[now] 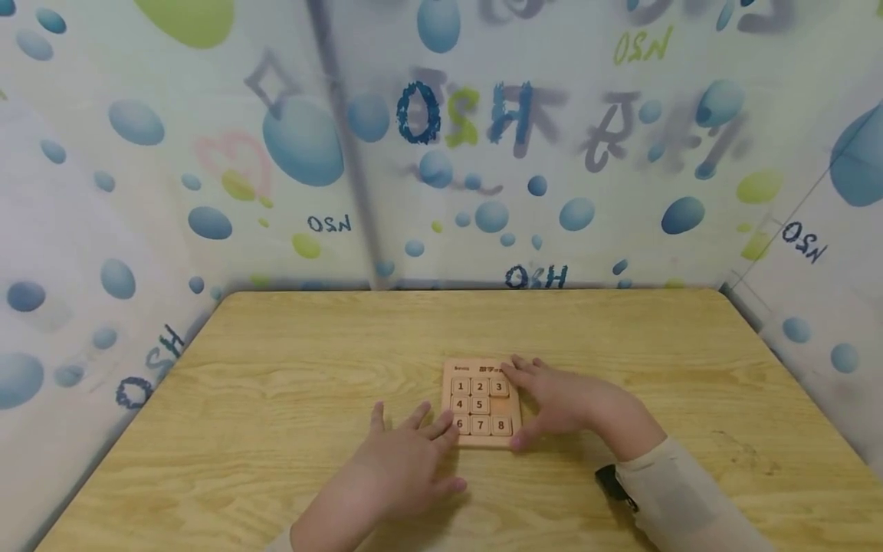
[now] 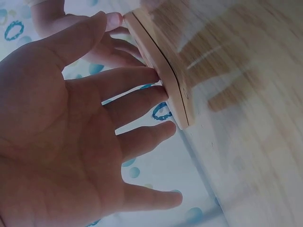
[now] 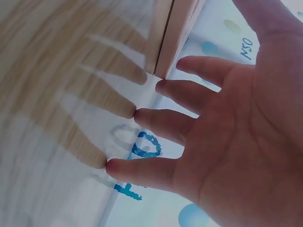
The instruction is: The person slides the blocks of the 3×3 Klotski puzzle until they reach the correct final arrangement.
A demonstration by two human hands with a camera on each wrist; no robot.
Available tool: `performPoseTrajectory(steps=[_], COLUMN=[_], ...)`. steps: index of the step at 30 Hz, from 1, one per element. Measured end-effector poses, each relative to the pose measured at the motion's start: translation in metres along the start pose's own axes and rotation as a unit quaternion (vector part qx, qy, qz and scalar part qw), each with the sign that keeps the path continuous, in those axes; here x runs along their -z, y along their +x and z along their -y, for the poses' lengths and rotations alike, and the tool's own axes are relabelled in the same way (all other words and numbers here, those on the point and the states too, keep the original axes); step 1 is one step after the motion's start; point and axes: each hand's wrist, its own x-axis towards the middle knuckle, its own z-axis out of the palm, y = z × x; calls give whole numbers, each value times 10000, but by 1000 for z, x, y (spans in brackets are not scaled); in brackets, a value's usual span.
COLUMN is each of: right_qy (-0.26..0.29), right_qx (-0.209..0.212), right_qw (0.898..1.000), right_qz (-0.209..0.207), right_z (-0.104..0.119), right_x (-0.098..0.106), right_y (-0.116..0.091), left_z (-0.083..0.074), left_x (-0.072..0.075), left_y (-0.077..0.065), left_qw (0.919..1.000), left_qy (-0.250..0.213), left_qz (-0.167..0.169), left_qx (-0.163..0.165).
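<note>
A wooden number slide puzzle (image 1: 480,442) lies flat on the table. Its tiles read 1, 2, 3 in the top row, 4, 5 and a gap in the middle, 6, 7, 8 at the bottom. My left hand (image 1: 403,464) is spread at its left side, the index fingertip over the frame's edge by tile 6. In the left wrist view two fingertips meet the puzzle's side (image 2: 163,71). At the right side, my right hand (image 1: 569,399) has its thumb by the lower right corner and fingers by the upper right one, partly covering the printed heading. Its fingers look straight in the right wrist view.
The wood-grain table (image 1: 290,368) reaches back to a wall (image 1: 441,230) printed with blue and green drops and letters. Side walls stand at left and right. A black strap (image 1: 616,488) shows by the right sleeve (image 1: 690,498).
</note>
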Motion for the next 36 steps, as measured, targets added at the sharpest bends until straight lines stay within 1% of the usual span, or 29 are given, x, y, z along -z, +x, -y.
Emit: performPoseTrajectory(steps=[10,15,18,24,30,36], right_qy=[-164,-112,-114,-315,-377,-363], right_qx=[-115,-194,-214,-198,-238,-267], right_qw=[9998,9997,9997,9992,9989,9988], right_qz=[94,81,87,119,144,183], right_z=[3,4,5,8,10,14], right_x=[-2,-2,-1,1,2,2], right_y=[1,2,3,8,9,8], left_z=[-2,-3,-4,-6,-7,-8], left_x=[0,0,-1,-3,-3,-3], left_y=[0,1,2,5,7,6], left_qw=[10000,10000,9999,9993,9991,9987], left_qy=[-74,-45,90,349,408,501], left_qz=[41,-4,-72,-122,-107,-26], left_qx=[25,-12,-11,47,51,71])
